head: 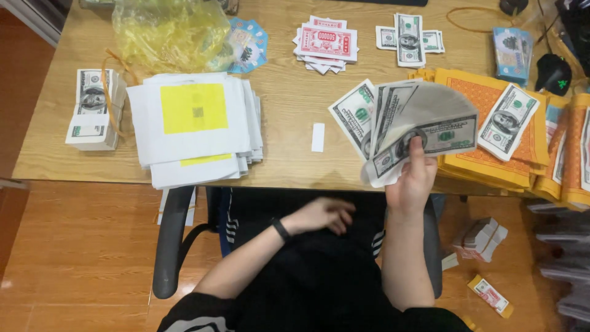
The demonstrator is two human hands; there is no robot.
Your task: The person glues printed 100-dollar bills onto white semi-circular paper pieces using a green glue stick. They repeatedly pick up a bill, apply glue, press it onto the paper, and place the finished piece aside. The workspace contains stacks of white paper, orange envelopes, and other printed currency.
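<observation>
Starting at the left edge of the wooden desk (pixel 289 104), a banded bundle of banknote-style paper (pixel 93 109) sits beside a thick stack of white sheets (pixel 196 132) topped by a yellow square, with a crumpled yellow plastic bag (pixel 169 31) behind it. Lower down, the left hand (pixel 322 215) rests in the lap on dark clothing below the desk edge, fingers loosely curled and holding nothing, a black band on its wrist. A small white paper strip (pixel 318 137) lies alone mid-desk, with red-and-white notes (pixel 326 43) farther back. To the right, the right hand (pixel 413 181) grips a wide fan of banknotes (pixel 412 120) over the desk's front edge, thumb pressed on top, pinching the fan's base. Orange printed sheets (pixel 485 132) lie beneath and beyond it.
</observation>
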